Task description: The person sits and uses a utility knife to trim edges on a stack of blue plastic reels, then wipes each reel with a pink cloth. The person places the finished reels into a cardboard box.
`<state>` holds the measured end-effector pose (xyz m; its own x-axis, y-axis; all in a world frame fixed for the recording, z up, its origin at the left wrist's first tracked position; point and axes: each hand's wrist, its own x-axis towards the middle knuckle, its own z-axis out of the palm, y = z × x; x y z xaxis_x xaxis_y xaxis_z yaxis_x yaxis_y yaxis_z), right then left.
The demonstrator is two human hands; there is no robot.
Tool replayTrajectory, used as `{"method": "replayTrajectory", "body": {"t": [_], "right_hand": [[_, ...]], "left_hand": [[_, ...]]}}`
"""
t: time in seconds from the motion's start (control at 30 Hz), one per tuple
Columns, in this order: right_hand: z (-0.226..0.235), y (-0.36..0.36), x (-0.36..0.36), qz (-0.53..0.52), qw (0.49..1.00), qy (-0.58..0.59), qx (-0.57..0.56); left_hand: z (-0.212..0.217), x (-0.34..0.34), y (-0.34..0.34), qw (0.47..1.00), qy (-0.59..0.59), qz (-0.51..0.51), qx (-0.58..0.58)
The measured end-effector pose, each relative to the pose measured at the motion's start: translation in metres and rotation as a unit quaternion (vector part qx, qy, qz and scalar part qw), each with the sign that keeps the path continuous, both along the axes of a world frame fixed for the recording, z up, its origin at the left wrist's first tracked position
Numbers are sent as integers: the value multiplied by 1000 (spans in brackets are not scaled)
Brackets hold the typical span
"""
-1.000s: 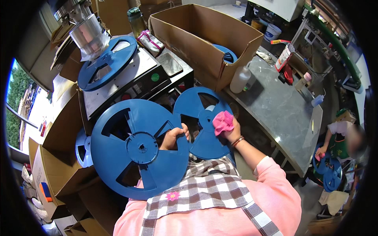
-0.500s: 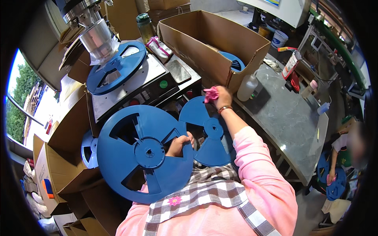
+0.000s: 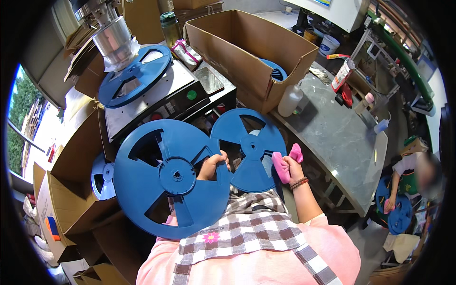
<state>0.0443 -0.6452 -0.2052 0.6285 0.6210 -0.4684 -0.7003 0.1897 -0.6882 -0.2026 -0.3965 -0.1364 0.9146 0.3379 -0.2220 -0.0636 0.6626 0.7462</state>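
Note:
A large blue plastic reel (image 3: 161, 185) leans against my lap, and my left hand (image 3: 213, 165) grips it through one of its cut-out openings at its right edge. A second, smaller-looking blue reel (image 3: 249, 147) sits just behind and to the right of it. My right hand (image 3: 290, 166) presses a pink cloth (image 3: 283, 164) against that reel's lower right face. A checked apron and pink sleeves fill the lower middle.
A metal press machine (image 3: 156, 97) stands ahead with another blue reel (image 3: 135, 76) under its cylinder. An open cardboard box (image 3: 247, 52) holds a blue reel. A grey table (image 3: 337, 137) carries bottles. Boxes stand at left. Another person (image 3: 403, 190) sits at right with a blue reel.
My right hand with the pink cloth moved from the top of the rear reel down to its lower right side. The large reel shifted slightly lower and right.

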Motion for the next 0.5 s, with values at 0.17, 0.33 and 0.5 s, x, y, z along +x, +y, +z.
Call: {"method": "replayTrajectory", "body": {"t": [0.17, 0.33, 0.5], "right_hand": [[68, 18, 1, 40, 988, 98, 108], [52, 27, 4, -99, 994, -7, -37], [14, -2, 18, -32, 998, 58, -2]], "left_hand": [[-1, 1, -2, 999, -6, 18, -27], [-3, 3, -2, 1000, 0, 3, 0], [-1, 3, -3, 1000, 2, 15, 6]]}}
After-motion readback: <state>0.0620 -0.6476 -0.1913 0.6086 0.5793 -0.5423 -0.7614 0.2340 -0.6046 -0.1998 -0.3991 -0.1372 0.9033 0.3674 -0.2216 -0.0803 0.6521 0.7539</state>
